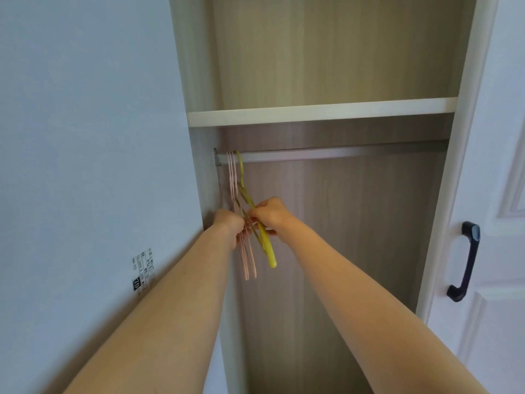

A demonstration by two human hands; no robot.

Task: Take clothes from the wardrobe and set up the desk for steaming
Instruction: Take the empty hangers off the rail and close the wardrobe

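Head view: both my arms reach up into the open wardrobe (355, 66), where a bunch of bare hangers hooks over the left end of the rail (341, 153). My right hand (270, 216) pinches the arm of the yellow-green hanger (265, 240), fingers curled round it. My left hand (230, 227) grips the pink hangers (246, 260) just beside it, holding them back. No clothes show on the rail or on the shelf (321, 112) above it.

These will handle lightly, I judge: thin, stiff plastic, smooth enough to slide along the rail, and apt to tangle since the hooks sit packed together. The yellow-green one looks thicker and sturdier. The pink ones look slender and might flex or snag. Best hold is on the arm near the neck, lifting the hook straight up off the rail.

Count: one yellow-green hanger; the pink ones look like three, though they overlap too closely to be sure. One rail, one shelf, one dark door handle (466, 261) on the right
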